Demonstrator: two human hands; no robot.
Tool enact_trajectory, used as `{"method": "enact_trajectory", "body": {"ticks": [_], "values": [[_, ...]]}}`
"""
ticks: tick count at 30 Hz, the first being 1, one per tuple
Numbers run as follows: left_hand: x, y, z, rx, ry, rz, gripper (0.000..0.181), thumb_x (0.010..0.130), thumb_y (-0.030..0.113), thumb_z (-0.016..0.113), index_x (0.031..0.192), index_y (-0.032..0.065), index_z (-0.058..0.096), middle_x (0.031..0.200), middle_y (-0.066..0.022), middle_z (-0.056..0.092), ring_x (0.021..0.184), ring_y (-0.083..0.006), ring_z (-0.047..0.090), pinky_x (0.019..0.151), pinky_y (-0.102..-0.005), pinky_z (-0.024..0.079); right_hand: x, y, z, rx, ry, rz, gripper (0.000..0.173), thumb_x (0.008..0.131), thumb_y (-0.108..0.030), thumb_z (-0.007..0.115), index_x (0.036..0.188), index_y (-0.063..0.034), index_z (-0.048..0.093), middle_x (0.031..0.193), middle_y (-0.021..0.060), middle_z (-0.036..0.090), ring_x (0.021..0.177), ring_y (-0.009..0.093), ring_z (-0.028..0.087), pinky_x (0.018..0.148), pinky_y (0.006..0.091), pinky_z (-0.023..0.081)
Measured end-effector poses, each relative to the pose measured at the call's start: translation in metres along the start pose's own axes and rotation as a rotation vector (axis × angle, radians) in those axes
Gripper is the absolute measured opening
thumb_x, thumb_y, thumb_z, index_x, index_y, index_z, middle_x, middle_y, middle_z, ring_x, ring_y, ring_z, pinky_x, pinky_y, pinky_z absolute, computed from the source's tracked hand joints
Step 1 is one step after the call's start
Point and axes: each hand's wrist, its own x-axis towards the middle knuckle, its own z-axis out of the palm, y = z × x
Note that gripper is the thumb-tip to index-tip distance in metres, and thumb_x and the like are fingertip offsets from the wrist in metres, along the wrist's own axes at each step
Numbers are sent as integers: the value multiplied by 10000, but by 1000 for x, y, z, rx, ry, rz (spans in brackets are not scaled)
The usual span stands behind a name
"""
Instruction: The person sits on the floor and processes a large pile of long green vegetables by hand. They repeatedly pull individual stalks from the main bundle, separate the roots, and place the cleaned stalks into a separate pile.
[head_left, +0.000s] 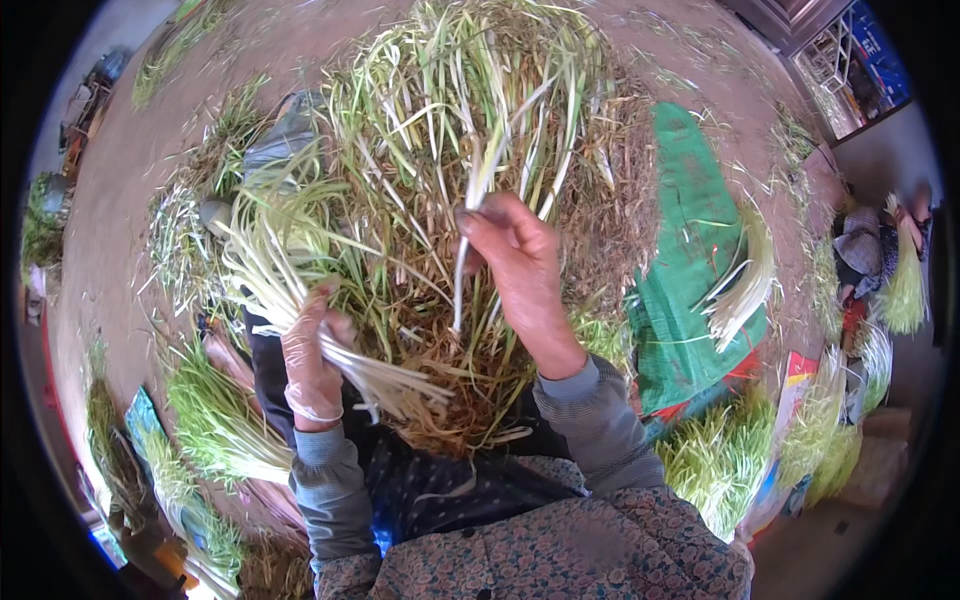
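Observation:
My left hand (313, 360), in a clear thin plastic glove, is closed around a bundle of pale garlic chives or similar long stalks (262, 277). The white ends of the bundle point down and right, over my lap. My bare right hand (517, 255) pinches a single white-stemmed stalk (460, 277) between thumb and fingers, and its leafy part reaches up and away. Beneath both hands spreads a large heap of untrimmed stalks (450, 112), green and white on top, with dry brown leaves around its lower part.
A green woven sheet (686, 225) lies at right, bearing a bundle of pale stalks (750, 277). More bundles sit at lower right (720, 450) and at left (217, 420). Another person (862, 247) is at the far right. Loose leaf scraps litter the floor (247, 45).

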Motion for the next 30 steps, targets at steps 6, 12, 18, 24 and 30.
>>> {"method": "enact_trajectory", "body": {"ticks": [6, 12, 18, 24, 30], "values": [[-12, -17, 66, 240, -183, -27, 312, 822, 99, 649, 1097, -31, 579, 1018, -124, 641, 847, -186, 627, 788, -292, 503, 12, 24, 34, 0, -59, 80, 136, 875, -89, 619, 946, -1, 545, 835, 59, 546, 700, 128, 589, 544, 229, 520], [4, -4, 42, -136, -284, -134, 256, 863, 220, 603, 956, -18, 588, 806, -94, 606, 717, -188, 592, 700, -344, 523, -74, 59, 7, -202, -391, 252, 542, 933, -443, 496, 1263, -17, 440, 1016, 137, 583, 875, 223, 596, 753, 381, 508], [37, 72, -2, -543, -329, -172, 167, 864, 99, 619, 1013, 40, 572, 765, -54, 611, 607, -94, 560, 543, -208, 520, -108, 43, -18, -458, -455, 192, 234, 896, -255, 599, 967, -31, 599, 738, 127, 599, 615, 248, 604, 569, 349, 454], [73, 229, -45, -431, -532, 164, 415, 938, 125, 502, 1325, -8, 433, 673, 17, 423, 561, -71, 400, 472, -218, 377, -112, 44, -17, -766, -621, -107, 147, 860, -212, 627, 876, -69, 596, 678, 115, 540, 566, 300, 555, 506, 380, 432], [103, 300, -103, -427, -567, 239, 538, 945, 177, 485, 1420, 21, 286, 662, 14, 422, 537, -60, 388, 467, -212, 349, -126, 41, -31, -997, -675, -276, 249, 837, -259, 648, 991, -74, 586, 860, 77, 588, 760, 226, 595, 618, 353, 468]]}}
